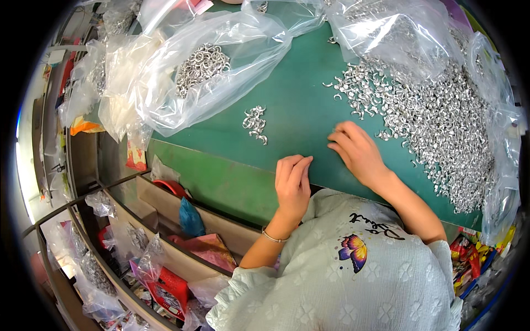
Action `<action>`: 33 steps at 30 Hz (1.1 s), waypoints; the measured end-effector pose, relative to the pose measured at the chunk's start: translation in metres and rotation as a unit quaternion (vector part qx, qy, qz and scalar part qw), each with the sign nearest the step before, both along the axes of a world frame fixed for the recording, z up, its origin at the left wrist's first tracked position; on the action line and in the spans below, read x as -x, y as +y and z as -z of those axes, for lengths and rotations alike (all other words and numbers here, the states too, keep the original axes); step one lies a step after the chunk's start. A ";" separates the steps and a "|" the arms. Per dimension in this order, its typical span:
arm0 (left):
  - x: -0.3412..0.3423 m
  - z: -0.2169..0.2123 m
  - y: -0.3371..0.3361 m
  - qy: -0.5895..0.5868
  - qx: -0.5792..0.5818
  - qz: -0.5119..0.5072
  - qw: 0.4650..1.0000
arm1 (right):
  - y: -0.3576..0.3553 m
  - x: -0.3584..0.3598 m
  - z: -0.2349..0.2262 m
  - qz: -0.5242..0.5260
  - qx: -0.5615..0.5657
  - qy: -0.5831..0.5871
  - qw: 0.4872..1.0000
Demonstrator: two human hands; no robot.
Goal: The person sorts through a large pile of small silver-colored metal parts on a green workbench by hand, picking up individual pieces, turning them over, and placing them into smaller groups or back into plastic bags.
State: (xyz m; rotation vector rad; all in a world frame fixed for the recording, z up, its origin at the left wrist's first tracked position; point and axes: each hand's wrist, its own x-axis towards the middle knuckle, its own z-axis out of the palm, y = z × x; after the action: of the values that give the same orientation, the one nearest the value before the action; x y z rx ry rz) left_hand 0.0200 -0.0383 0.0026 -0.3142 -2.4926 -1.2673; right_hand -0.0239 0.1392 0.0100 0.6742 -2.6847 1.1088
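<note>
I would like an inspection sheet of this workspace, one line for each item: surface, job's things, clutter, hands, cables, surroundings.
Surface: green flat table top, bare in the middle.
Job's things: large heap of small curved silver metal pieces at the right; small cluster of the same pieces in the middle.
Clutter: clear plastic bag holding silver metal rings at upper left; further crumpled clear plastic bags along the far edge.
Hands: left hand at the near table edge, fingers curled together; whether it holds anything cannot be told. Right hand lies on the table beside the heap, fingers bent.
Cables: nothing seen.
Surroundings: shelves with bagged goods at lower left.
</note>
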 end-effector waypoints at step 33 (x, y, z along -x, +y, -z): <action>0.055 -0.003 -0.064 -0.046 0.093 -0.178 0.978 | -0.055 0.070 -0.005 -0.092 -0.049 0.050 0.993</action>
State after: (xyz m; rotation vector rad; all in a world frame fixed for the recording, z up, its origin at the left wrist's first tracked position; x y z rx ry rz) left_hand -0.0346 -0.1023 0.0055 0.1500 -2.5980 -0.9260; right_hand -0.0942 0.0844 0.0148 0.9828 -2.6488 0.9599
